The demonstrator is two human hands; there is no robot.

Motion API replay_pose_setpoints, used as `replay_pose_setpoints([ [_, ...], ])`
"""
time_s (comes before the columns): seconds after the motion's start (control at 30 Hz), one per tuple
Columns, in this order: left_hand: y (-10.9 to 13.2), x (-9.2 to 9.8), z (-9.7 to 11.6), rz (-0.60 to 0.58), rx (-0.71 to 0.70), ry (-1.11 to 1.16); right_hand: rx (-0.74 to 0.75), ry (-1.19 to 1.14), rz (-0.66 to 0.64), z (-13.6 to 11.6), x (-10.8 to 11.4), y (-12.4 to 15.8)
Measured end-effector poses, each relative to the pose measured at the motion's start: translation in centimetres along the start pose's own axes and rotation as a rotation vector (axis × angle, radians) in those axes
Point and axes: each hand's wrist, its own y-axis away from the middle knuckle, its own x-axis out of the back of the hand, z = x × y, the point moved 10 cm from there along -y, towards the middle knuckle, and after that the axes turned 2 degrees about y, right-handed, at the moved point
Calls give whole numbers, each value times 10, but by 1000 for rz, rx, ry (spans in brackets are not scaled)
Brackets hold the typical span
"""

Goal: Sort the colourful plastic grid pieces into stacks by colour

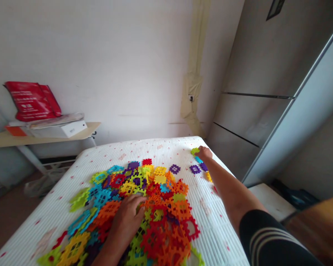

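A large heap of colourful toothed plastic building pieces (155, 199) lies across the table in front of me. My left hand (130, 212) rests on the heap, thumb apart from the fingers, with no piece visibly gripped. Out at the far right corner, my right hand (205, 152) has its fingertips closed on a light green building piece (194, 151). Just below that piece are a blue piece (198, 159), a dark purple piece (203, 167) and a yellow piece (209, 176), in a line partly covered by my right forearm. Purple window pieces (195, 169) lie to the left of this line.
A white ribbed cover with red specks (211, 229) is spread over the table. Against the wall at left, a side table (93, 127) carries a red bag (32, 101) and a white box (72, 128). A tall grey cabinet (255, 74) stands to the right.
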Motion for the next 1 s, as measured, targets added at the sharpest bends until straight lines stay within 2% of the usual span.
replay_pose_setpoints([
  [0.43, 1, -3, -1, -26, 15, 2, 3, 59, -56, -7, -11, -3],
  [0.53, 1, -1, 2, -28, 20, 11, 15, 70, -60, -10, -8, -1],
  [0.63, 1, 1, 6, -36, 16, 22, 37, 73, -30, -15, 4, 6],
  [0.7, 1, 4, 10, -44, 18, 32, 116, 41, 50, -26, 19, 19],
  [0.8, 1, 7, 19, -67, 13, 35, 326, -46, 152, -51, 35, 60],
  [0.93, -2, 11, 46, -97, -66, -21, 539, -185, 95, -71, 26, 129],
  [1.0, -6, 9, 63, -126, -113, -34, 647, -295, -14, -77, 14, 160],
])
